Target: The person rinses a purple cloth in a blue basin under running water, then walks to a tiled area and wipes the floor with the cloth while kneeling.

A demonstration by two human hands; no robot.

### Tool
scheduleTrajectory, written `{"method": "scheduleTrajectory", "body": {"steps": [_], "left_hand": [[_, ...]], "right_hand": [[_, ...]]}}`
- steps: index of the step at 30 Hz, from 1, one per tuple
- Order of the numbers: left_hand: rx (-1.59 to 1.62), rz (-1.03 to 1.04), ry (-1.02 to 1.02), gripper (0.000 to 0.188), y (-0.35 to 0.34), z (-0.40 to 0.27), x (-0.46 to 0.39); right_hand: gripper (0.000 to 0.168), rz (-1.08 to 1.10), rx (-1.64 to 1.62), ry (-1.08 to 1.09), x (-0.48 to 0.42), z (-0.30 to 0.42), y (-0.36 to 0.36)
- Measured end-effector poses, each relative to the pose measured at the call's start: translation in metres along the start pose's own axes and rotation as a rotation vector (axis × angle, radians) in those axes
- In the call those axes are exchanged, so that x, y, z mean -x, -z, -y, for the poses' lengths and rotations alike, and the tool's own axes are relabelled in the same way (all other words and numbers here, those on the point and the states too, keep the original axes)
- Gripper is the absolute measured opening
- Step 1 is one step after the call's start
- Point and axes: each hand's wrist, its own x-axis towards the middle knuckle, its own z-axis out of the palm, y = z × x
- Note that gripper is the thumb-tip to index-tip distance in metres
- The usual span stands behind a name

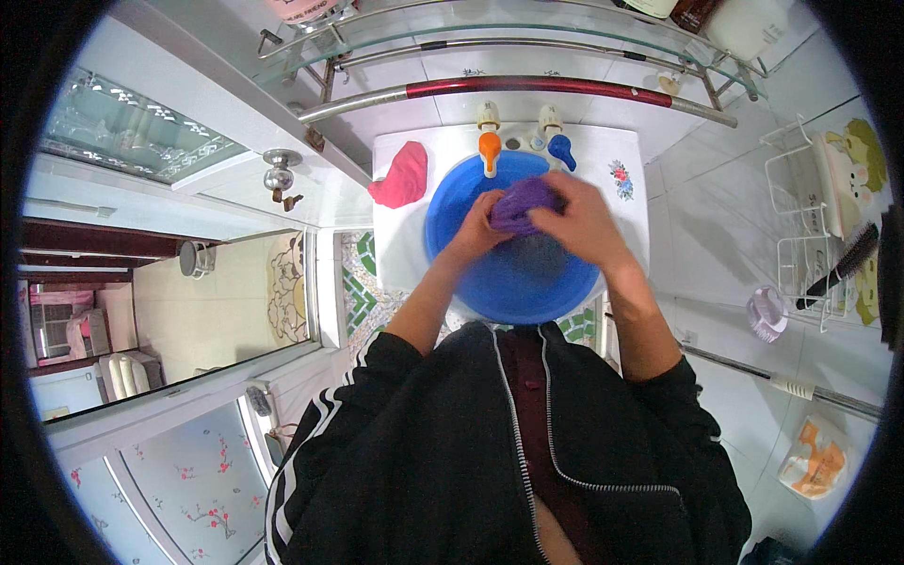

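Observation:
Both my hands hold a bunched purple cloth (521, 205) above a round blue plastic basin (487, 296) that sits on the white sink (395, 254). My left hand (479, 229) grips the cloth's left side. On its right side, my right hand (579, 219) is closed on it, slightly blurred. The basin's contents are hard to make out below the hands. A crumpled pink cloth (402, 176) lies on the sink's left corner. Behind the basin are a tap with an orange handle (489, 147) and one with a blue handle (561, 150).
A red and silver rail (537, 86) and a glass shelf (494, 32) with bottles span the wall above the sink. White wire racks (784, 205) hang on the right wall, with a black hairbrush (840, 268). A door with a round knob (277, 176) stands at left.

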Motion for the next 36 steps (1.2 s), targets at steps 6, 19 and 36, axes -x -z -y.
{"method": "scheduleTrajectory", "body": {"steps": [6, 19, 36], "left_hand": [[0.392, 0.052, 0.198, 0.054, 0.023, -0.071, -0.009], [1.481, -0.033, 0.242, 0.054, 0.008, -0.072, 0.012], [1.520, 0.012, 0.694, 0.036, -0.003, -0.071, -0.015]], "right_hand": [[0.032, -0.288, -0.705, -0.462, 0.042, -0.094, 0.023], [0.052, -0.365, -1.703, -0.613, 0.024, -0.129, -0.112], [0.025, -0.393, 0.336, 0.220, 0.018, -0.016, -0.057]]}}
